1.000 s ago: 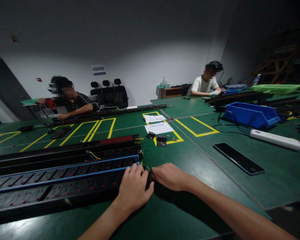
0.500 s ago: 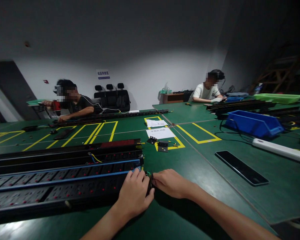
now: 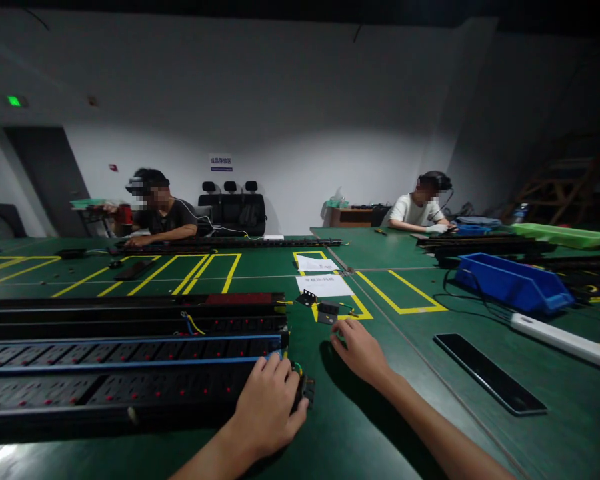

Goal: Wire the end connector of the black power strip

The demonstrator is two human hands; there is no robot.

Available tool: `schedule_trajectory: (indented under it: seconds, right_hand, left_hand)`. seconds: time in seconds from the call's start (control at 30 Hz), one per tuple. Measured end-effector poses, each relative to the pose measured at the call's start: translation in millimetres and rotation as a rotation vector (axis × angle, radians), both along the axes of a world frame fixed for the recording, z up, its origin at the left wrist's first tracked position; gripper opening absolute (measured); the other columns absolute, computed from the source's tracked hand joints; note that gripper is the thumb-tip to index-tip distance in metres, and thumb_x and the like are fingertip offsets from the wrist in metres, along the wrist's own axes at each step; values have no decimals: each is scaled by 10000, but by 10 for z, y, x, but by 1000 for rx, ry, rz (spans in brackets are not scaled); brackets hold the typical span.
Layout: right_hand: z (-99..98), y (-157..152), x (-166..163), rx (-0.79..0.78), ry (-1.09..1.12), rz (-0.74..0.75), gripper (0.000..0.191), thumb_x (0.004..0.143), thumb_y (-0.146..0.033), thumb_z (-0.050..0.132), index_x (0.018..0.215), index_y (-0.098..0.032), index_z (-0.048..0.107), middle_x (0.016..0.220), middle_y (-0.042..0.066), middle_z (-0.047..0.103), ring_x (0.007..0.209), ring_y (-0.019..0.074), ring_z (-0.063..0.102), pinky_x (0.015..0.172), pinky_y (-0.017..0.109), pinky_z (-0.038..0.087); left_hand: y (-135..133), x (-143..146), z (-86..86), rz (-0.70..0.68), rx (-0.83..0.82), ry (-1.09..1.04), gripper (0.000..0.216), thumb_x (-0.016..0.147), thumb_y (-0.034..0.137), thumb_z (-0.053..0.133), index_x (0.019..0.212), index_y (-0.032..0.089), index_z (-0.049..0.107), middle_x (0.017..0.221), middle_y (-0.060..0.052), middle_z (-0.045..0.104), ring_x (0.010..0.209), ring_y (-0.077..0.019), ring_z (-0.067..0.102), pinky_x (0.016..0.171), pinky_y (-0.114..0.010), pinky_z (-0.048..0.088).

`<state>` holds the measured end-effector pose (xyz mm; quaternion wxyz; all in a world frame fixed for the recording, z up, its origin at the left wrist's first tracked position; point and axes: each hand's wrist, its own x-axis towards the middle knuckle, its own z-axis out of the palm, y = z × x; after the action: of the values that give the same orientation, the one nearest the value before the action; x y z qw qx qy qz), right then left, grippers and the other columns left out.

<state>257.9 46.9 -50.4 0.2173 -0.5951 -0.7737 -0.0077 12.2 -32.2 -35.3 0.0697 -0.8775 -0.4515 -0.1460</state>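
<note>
Long black red-dotted plastic socket strip [image 3: 170, 385] on the green tabletop [image 3: 325, 443], its end gripped by the left hand [image 3: 270, 398].
The right hand [image 3: 360, 350] has left that end, fingers parted near a small black angled bracket [image 3: 327, 313], so the left steadies alone.

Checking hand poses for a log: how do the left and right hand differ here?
Contact: the left hand rests on the right end of the nearest socket strip; the right hand is apart from that strip, over the green table.
Nearest part: the left hand's thumb is by the black end piece; the right hand's fingertips are near a black bracket, contact unclear.
Shared: both are bare.
</note>
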Motion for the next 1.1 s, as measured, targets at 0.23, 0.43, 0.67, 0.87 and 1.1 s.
schedule_trajectory:
  seconds: [0.23, 0.43, 0.67, 0.87, 1.1]
  right_hand:
    - [-296, 266, 81, -58, -73, 47, 561, 980, -399, 432, 1466, -121, 449, 1507, 151, 460, 1383, 288, 403, 1128, 402, 314]
    - [-274, 270, 80, -104, -114, 65, 524, 988, -407, 404, 1431, -148, 513, 1478, 127, 509, 1363, 284, 450, 1098, 390, 344]
    - [-30, 139, 10, -7, -155, -51, 321, 976, -320, 437, 839, -205, 703, 920, 86, 739, 904, 234, 671, 774, 296, 432]
    - [44, 93, 84, 114, -89, -310, 387, 996, -369, 401, 783, -220, 687, 858, 67, 729, 802, 212, 664, 659, 284, 387]
    - [-164, 317, 439, 26, -189, -308, 491, 925, -153, 435, 1411, -156, 499, 1331, 127, 619, 1169, 277, 560, 902, 338, 434]
  left_hand:
    - [-10, -10, 7, 4, -21, 1, 343, 926, 459, 513, 1028, 174, 675, 1120, -122, 649, 1133, -327, 528, 1002, -505, 383]
    - [-5, -12, -38, -8, 5, -29, 320, 916, 454, 535, 1010, 181, 672, 1091, -115, 650, 1111, -318, 528, 992, -494, 374]
    - [-11, -7, -11, -12, 4, -32, 301, 910, 448, 549, 980, 182, 668, 1052, -107, 647, 1071, -306, 530, 973, -486, 374]
    - [-13, 0, 25, -18, -13, -22, 293, 906, 439, 553, 971, 177, 665, 1035, -107, 640, 1042, -300, 532, 951, -477, 386]
    - [-18, -4, 12, -17, -7, -21, 296, 910, 443, 537, 963, 180, 663, 1020, -104, 636, 1049, -305, 532, 943, -486, 401]
